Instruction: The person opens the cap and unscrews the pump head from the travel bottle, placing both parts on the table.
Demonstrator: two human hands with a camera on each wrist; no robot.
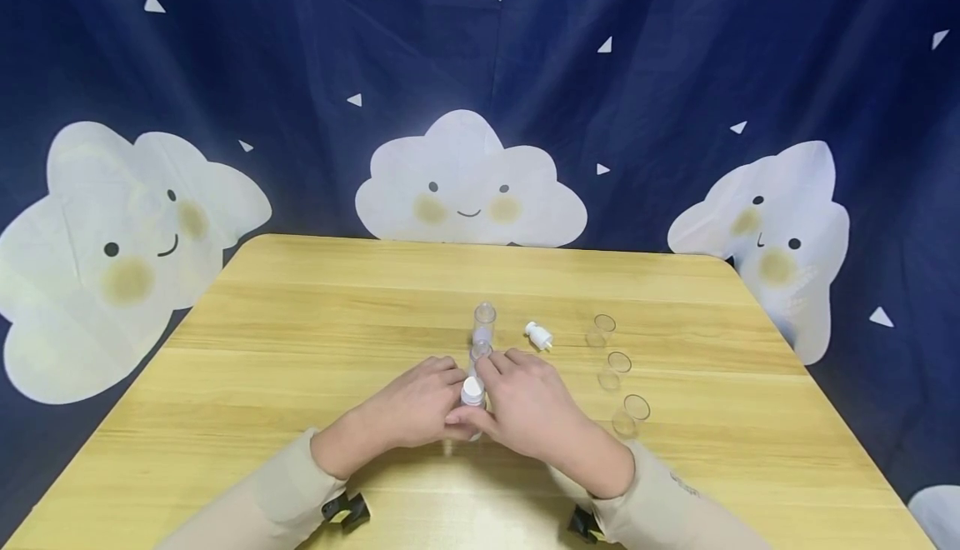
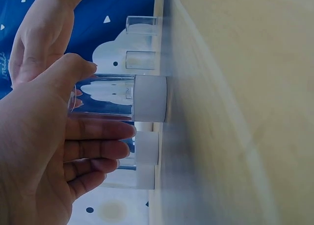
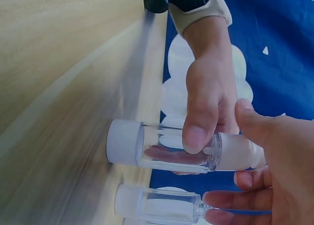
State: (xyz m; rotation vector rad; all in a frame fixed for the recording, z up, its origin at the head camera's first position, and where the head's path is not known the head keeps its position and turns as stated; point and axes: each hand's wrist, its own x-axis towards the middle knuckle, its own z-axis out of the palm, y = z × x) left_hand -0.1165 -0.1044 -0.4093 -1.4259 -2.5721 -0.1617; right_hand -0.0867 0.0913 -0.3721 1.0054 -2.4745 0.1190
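Observation:
In the right wrist view, a clear bottle (image 3: 167, 137) with a white base stands upright on the table. My left hand (image 1: 423, 400) grips its body between thumb and fingers. A white pump head (image 1: 472, 390) sits at the bottle's neck, and my right hand (image 1: 528, 404) pinches it with curled thumb and fingers. Whether the pump is seated fully I cannot tell. Just behind stands a second clear bottle (image 3: 169, 205) without a pump, its neck close to my right fingertips. Farther back is a third clear bottle (image 1: 484, 321).
A loose white pump head (image 1: 538, 336) lies right of the rear bottle. Three clear caps stand in a row at the right: a far cap (image 1: 601, 331), a middle cap (image 1: 615, 371) and a near cap (image 1: 631, 416). A blue cloud-print curtain (image 1: 637, 117) hangs behind the wooden table (image 1: 300, 317).

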